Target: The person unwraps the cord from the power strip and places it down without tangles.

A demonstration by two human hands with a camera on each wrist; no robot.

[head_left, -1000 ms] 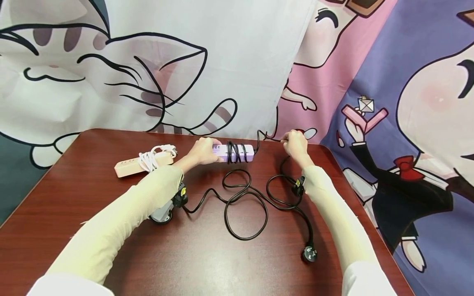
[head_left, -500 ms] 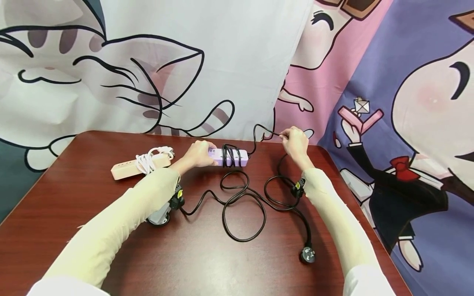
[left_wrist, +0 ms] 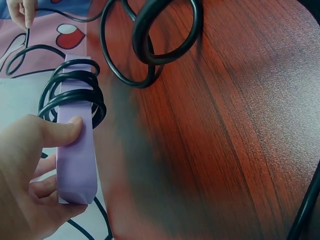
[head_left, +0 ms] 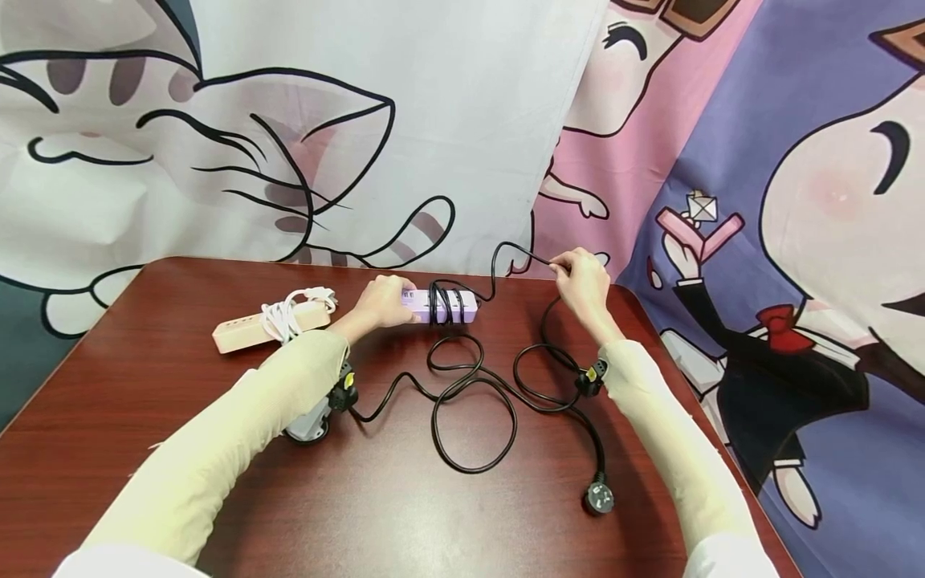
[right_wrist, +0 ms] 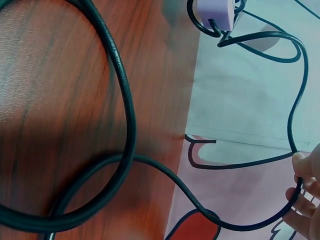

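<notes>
My left hand (head_left: 383, 302) grips one end of a purple power strip (left_wrist: 80, 155) near the table's far edge, thumb on one side and fingers on the other. Several turns of black cord (left_wrist: 75, 97) wrap the strip's other half. From them the cord rises in a loose arc and runs right to my right hand (head_left: 584, 281). That hand pinches the cord (right_wrist: 299, 187) between thumb and fingers, raised near the far right corner. Past the pinch, more cord hangs down onto the table.
A beige power strip (head_left: 242, 333) wound with white cord (head_left: 280, 321) lies at the left. A grey object (head_left: 312, 421) sits partly hidden under my left forearm. Black cord loops (head_left: 473, 470) spread across the middle, with a black plug (head_left: 599, 498) at the right.
The purple strip has shifted slightly left in my left hand. My right hand has drawn slightly right, and the cord between the hands now arcs higher off the strip.
</notes>
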